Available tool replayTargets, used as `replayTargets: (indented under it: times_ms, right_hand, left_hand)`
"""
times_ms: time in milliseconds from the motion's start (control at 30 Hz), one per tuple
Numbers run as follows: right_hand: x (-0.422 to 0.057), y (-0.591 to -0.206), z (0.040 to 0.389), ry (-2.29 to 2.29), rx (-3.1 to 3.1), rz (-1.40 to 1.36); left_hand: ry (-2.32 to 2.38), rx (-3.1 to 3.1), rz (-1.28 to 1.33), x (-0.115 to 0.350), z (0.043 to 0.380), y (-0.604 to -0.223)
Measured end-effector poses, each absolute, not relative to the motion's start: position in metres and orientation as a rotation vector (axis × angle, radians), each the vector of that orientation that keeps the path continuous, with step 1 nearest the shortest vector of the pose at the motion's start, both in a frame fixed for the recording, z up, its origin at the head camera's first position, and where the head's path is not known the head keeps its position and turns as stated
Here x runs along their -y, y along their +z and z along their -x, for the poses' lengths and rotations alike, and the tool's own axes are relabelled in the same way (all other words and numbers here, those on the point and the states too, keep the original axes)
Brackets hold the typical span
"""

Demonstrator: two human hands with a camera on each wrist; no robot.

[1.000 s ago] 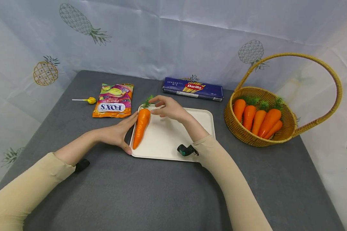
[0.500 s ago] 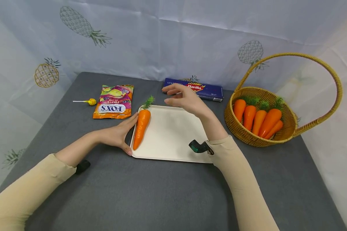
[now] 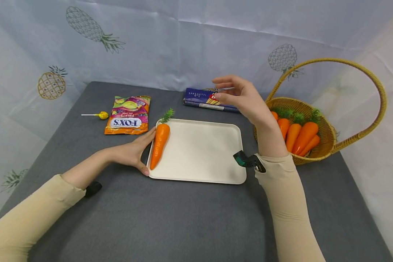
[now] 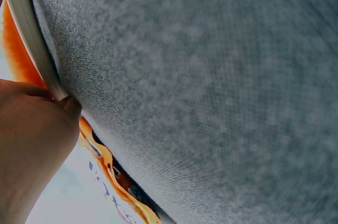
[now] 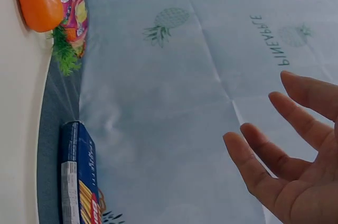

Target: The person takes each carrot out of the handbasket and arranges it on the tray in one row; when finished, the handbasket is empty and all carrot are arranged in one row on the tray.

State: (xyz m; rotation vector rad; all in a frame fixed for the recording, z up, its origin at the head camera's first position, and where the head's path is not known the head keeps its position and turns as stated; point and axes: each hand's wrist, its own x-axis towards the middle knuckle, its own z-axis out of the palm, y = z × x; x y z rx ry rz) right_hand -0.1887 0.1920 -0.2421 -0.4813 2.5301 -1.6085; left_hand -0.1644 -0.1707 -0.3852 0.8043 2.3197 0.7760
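Note:
My left hand (image 3: 131, 152) rests at the left edge of a cream tray (image 3: 199, 153), thumb and fingers spread along the rim; the left wrist view shows the hand (image 4: 37, 134) right at that rim. A single carrot (image 3: 160, 145) with a green top lies on the tray beside these fingers, its tip pointing toward me. My right hand (image 3: 245, 98) is raised with loosely bent fingers and holds nothing. It overlaps the spaghetti box (image 3: 203, 100) in the head view. Its forearm partly hides a wicker basket (image 3: 327, 149) holding several carrots (image 3: 304, 138).
Behind the left hand lie a Fox's candy bag (image 3: 127, 114) and a yellow lollipop (image 3: 102, 115). The basket's tall handle (image 3: 376, 87) arches up at the right. A pineapple-print cloth (image 3: 177, 43) hangs behind the grey table (image 3: 170, 218).
My right hand has moved away from the carrot's top, rising and shifting right past the spaghetti box toward the basket. The left hand, tray and carrot have stayed in place.

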Motion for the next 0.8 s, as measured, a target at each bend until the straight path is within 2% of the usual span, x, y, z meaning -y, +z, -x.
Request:
replayTargets:
  times_ms: [400, 800]
  right_hand:
    - [-0.241, -0.214, 0.181, -1.882, -2.504, 0.403]
    - [-0.293, -0.215, 0.179, -2.069, -2.336, 0.346]
  left_hand:
    - [0.769, -2.325, -0.809, 0.17, 0.165, -0.385]
    - [0.782, -2.325, -0.835, 0.17, 0.164, -0.385]
